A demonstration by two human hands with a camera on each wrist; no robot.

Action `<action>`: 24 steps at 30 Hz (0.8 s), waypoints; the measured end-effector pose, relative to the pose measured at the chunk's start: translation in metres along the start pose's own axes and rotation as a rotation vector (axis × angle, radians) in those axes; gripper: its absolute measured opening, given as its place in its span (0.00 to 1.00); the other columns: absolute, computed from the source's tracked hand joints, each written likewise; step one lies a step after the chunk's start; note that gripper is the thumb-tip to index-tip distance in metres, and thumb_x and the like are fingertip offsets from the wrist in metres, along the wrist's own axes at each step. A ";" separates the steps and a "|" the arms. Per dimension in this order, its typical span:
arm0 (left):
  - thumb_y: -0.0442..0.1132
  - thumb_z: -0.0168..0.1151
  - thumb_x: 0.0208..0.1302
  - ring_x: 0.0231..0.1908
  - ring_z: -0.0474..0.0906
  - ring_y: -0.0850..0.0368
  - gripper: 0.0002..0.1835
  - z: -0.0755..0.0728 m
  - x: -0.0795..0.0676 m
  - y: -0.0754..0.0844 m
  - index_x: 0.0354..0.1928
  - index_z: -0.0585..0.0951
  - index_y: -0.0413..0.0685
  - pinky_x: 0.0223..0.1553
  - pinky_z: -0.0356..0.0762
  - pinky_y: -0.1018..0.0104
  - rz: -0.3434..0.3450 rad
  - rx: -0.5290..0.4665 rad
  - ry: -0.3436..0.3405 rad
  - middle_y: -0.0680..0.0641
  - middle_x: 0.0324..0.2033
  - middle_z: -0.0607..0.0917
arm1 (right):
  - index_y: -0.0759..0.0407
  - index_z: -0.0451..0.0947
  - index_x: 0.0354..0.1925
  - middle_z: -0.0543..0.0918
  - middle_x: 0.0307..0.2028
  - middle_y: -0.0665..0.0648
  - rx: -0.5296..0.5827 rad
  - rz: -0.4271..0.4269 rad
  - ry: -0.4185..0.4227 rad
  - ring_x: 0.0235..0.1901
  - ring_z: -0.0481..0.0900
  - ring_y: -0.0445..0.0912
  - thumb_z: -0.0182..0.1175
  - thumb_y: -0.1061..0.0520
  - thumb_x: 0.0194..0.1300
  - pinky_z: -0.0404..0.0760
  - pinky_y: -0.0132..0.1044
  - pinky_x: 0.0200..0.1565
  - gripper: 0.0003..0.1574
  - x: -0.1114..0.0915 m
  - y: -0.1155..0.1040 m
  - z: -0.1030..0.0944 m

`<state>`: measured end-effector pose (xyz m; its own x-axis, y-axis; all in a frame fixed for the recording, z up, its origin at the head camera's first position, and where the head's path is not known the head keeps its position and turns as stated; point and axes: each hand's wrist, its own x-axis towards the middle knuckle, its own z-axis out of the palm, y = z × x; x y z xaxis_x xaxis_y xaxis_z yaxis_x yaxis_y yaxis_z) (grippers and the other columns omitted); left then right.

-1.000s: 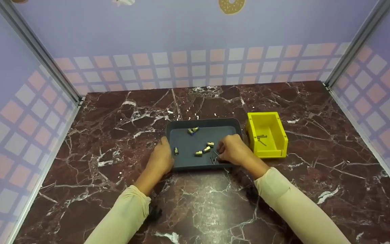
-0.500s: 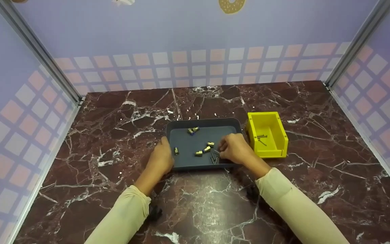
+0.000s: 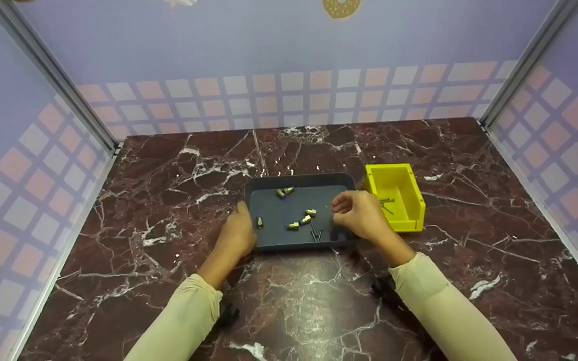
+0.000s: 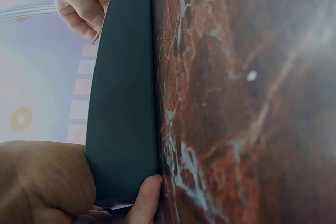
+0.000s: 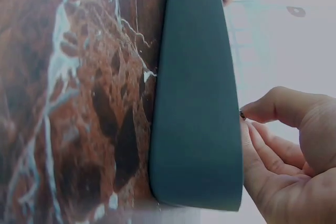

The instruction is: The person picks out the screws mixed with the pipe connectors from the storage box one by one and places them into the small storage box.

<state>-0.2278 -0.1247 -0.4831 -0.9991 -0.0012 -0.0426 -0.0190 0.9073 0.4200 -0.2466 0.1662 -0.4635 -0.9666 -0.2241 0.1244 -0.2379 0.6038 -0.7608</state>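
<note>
My left hand (image 3: 237,229) grips the left side of a dark grey tray (image 3: 294,247), and the left wrist view shows fingers at its wall and underside. Over the tray's right part, my right hand (image 3: 362,214) pinches a small threaded screw (image 4: 96,36) between thumb and fingertips, raised above the rim. Several loose screws (image 3: 315,234) lie near the tray's front wall. Among them and farther back are several short brass-coloured fittings (image 3: 293,225), some with a blue part. Next to the right hand stands a yellow bin (image 3: 416,203) with a few screws (image 3: 388,200) inside.
Both containers stand on a dark red marbled table (image 3: 158,210). A purple panel with a checked band (image 3: 279,100) closes off the back, and similar panels flank both sides. Dark objects (image 3: 229,315) show beneath the sleeves.
My right hand has lifted from the loose screws and moved slightly right toward the yellow bin, with a screw pinched. My left hand stays on the tray's side.
</note>
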 end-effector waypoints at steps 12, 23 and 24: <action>0.25 0.61 0.55 0.47 0.83 0.28 0.36 -0.002 0.001 0.000 0.66 0.61 0.28 0.48 0.83 0.42 0.003 0.009 -0.016 0.24 0.49 0.80 | 0.62 0.86 0.40 0.90 0.36 0.60 0.067 0.048 0.068 0.37 0.89 0.50 0.68 0.64 0.54 0.88 0.41 0.42 0.12 -0.004 0.004 -0.021; 0.25 0.61 0.55 0.47 0.83 0.28 0.35 0.000 0.000 -0.001 0.65 0.61 0.27 0.49 0.82 0.42 0.018 0.015 0.004 0.25 0.49 0.80 | 0.63 0.86 0.40 0.90 0.36 0.60 0.084 0.074 0.129 0.34 0.88 0.46 0.68 0.65 0.53 0.82 0.25 0.35 0.12 -0.004 0.010 -0.039; 0.25 0.61 0.55 0.47 0.83 0.28 0.35 0.000 0.000 -0.001 0.65 0.61 0.27 0.49 0.82 0.42 0.018 0.017 0.005 0.25 0.49 0.80 | 0.63 0.87 0.40 0.90 0.36 0.60 0.088 0.079 0.135 0.33 0.88 0.45 0.68 0.65 0.53 0.82 0.25 0.34 0.12 -0.003 0.010 -0.041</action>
<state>-0.2280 -0.1256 -0.4835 -0.9994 0.0136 -0.0307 0.0000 0.9142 0.4053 -0.2497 0.2047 -0.4456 -0.9875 -0.0700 0.1415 -0.1567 0.5446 -0.8239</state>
